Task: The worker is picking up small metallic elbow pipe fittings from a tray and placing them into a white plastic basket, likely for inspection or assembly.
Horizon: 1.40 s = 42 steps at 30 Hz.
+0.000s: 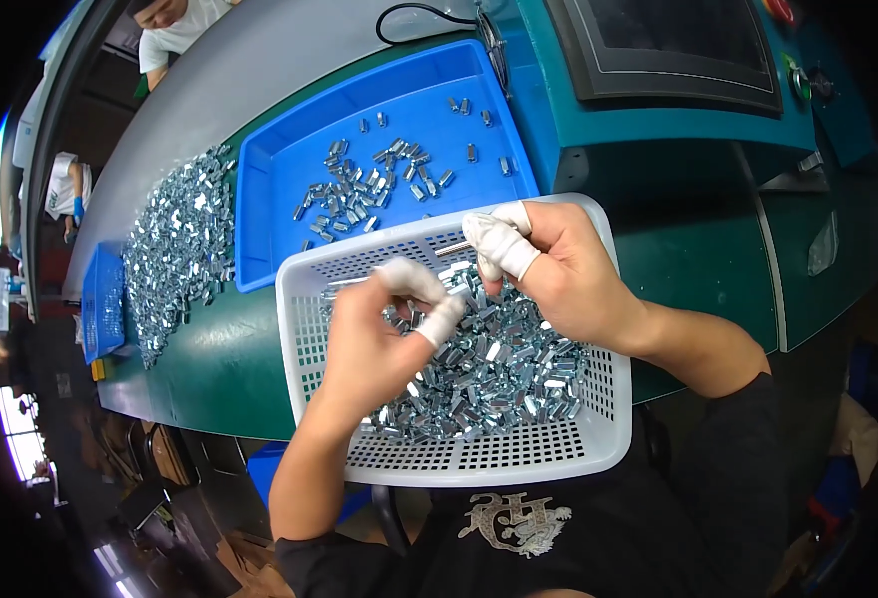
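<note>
A white plastic basket (479,460) with slotted walls stands before me, holding a heap of small silvery hexagonal metal pieces (489,374) like long nuts. Over its far side, my right hand (548,261) is closed, white covers on its fingers, pinching a thin metal rod (451,248) that points left. My left hand (384,324) hangs above the heap, slightly blurred. Its white-covered thumb and forefinger come together at the tips; whatever lies between them is too small or hidden to make out.
Behind the basket, a blue tray (289,159) carries scattered metal pieces. Left of it lies a large pile of them (181,239) beside a small blue bin (105,299). A teal machine with a dark screen (673,45) stands far right. Other people (175,35) are at the far left.
</note>
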Tool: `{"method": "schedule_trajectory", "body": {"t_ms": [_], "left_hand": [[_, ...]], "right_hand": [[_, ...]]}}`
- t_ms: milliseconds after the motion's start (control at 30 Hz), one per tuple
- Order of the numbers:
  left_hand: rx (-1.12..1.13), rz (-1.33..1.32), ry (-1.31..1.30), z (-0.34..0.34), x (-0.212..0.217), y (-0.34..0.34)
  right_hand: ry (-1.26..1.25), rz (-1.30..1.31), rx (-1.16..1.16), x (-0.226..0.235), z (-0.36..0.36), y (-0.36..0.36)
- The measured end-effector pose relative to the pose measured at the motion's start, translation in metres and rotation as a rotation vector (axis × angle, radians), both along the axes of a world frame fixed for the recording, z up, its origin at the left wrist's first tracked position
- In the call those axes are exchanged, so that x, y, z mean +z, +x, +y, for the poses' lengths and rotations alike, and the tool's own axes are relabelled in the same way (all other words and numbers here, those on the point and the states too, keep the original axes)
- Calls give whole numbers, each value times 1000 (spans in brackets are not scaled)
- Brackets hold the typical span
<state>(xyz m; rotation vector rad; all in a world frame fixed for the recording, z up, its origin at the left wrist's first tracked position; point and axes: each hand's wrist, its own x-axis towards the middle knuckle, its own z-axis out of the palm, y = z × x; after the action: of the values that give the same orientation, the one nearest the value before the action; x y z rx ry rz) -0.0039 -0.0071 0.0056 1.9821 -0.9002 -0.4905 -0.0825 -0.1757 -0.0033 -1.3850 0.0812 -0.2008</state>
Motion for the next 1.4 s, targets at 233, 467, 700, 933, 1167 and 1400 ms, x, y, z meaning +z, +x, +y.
{"method": "schedule_trajectory", "body": {"t_ms": [233,467,700,933,1167,1400], "left_hand": [[86,212,-437,3,4,0],[88,440,-385,5,4,-4],[62,428,-536,1,0,-8],[34,527,-589,2,-1,-5],[77,389,-492,-2,0,-2],[275,-179,-409,-16,-11,25]], "right_hand": [[11,51,30,1,0,-1],[-58,-39,72,-1,4,-2],[44,-48,80,-1,8,-3],[91,-8,109,6,4,-5],[-64,-147,-67,-8,10,-3],[-3,-3,-90,6,0,2]]}}
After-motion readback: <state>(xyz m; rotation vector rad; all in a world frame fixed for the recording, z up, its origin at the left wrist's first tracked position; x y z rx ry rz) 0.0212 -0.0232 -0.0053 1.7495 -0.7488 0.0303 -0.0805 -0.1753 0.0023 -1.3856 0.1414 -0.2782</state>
